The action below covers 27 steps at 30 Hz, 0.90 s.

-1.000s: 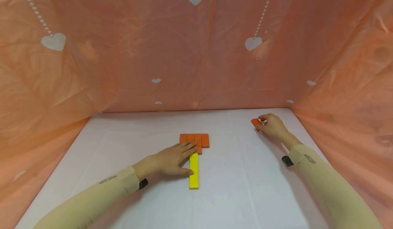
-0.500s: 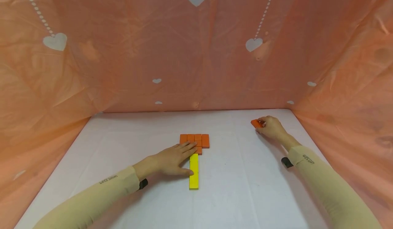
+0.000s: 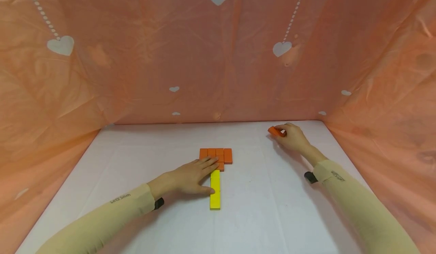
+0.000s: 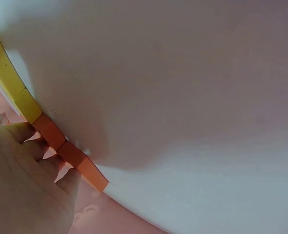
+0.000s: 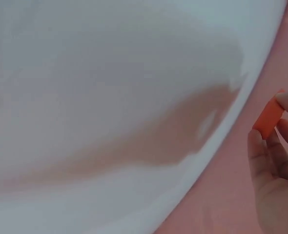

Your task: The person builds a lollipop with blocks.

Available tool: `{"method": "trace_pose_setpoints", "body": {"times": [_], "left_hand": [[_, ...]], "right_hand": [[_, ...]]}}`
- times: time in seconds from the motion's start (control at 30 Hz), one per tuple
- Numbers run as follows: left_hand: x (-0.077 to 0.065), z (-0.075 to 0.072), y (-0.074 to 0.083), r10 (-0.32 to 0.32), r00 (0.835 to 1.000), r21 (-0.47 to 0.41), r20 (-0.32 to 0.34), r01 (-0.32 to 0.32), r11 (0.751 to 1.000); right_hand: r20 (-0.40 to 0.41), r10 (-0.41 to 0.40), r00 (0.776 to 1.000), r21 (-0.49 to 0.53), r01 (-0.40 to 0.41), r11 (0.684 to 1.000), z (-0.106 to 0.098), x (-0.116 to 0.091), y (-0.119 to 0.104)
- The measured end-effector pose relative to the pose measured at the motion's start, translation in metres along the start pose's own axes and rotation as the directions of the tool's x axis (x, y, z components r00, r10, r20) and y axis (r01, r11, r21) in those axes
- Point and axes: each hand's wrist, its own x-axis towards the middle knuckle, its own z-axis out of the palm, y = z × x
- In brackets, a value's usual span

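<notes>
Several orange blocks (image 3: 228, 156) lie packed together flat on the white table, with a yellow strip of blocks (image 3: 215, 201) running from them toward the front. Over both rests my left hand (image 3: 190, 178), fingers straight on the orange blocks and thumb touching the yellow strip. In the left wrist view its fingertips meet the side of the orange blocks (image 4: 73, 153), beside the yellow blocks (image 4: 29, 105). At the back right, my right hand (image 3: 293, 137) pinches a single orange block (image 3: 275, 131). The right wrist view shows that block (image 5: 269, 117) between thumb and fingers, above the table.
A white cloth covers the table (image 3: 252, 223). Orange curtains (image 3: 218, 57) with white hearts stand behind it and along both sides. Dark wrist devices (image 3: 310, 177) sit under both sleeves.
My right hand has lifted the orange block off the table and carried it a little left and back. The left hand stays in place on the blocks.
</notes>
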Motion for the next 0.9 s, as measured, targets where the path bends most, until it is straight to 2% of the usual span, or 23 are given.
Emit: {"method": "trace_pose_setpoints", "body": {"times": [0.3, 0.63, 0.73, 0.9], "left_hand": [[-0.002, -0.001, 0.002, 0.000, 1.000, 0.004, 0.005, 0.000, 1.000], [-0.003, -0.003, 0.003, 0.017, 1.000, 0.004, -0.002, -0.017, 1.000], [-0.003, -0.003, 0.003, 0.022, 1.000, 0.001, -0.004, -0.022, 1.000], [-0.003, -0.003, 0.003, 0.021, 1.000, 0.002, -0.003, -0.021, 1.000]], "right_hand": [[0.022, -0.156, 0.987, 0.041, 0.155, 0.987, 0.012, 0.016, -0.041], [0.129, -0.236, 0.963, 0.075, 0.228, 0.971, 0.028, 0.030, -0.083], [0.153, -0.282, 0.947, 0.067, 0.275, 0.959, 0.033, 0.034, -0.091], [0.197, -0.377, 0.905, 0.031, 0.378, 0.925, 0.044, 0.043, -0.101]]}}
